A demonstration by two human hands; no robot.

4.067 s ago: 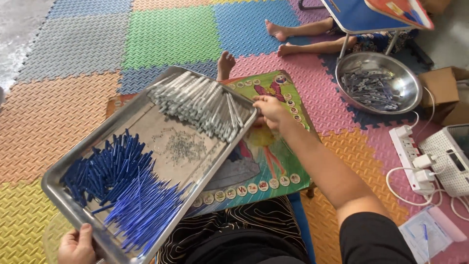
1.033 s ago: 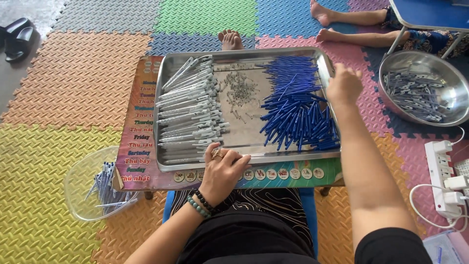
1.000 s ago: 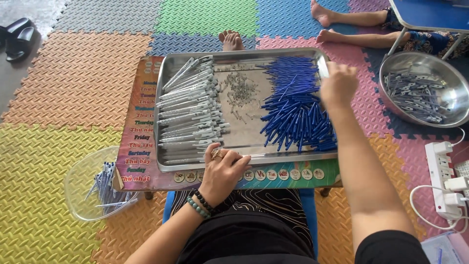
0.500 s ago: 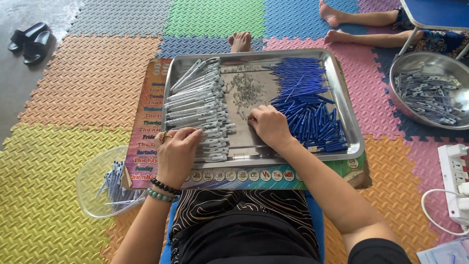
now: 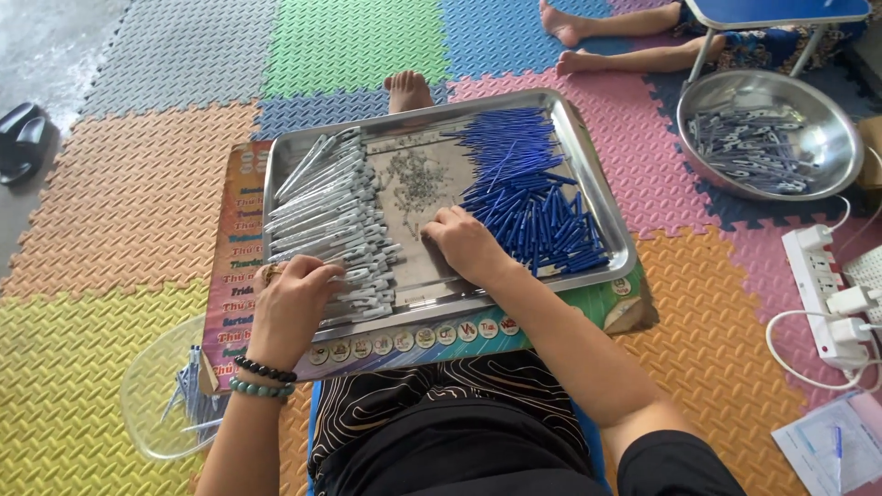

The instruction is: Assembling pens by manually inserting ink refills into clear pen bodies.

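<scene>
A person sitting on a foam floor mat is sorting pen parts in a metal tray.

Going left to right: a clear bowl is waiting beside the knee; the left hand is curling loosely over the grey pen barrels, touching them; the right hand is resting, fingers bent, between tiny springs and blue refills (grip unclear). A steel bowl is sitting far right.

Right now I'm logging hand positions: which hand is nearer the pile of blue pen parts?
The right hand. It rests on the tray floor right beside the blue pen parts. The left hand is across the tray on the grey pen barrels.
</scene>
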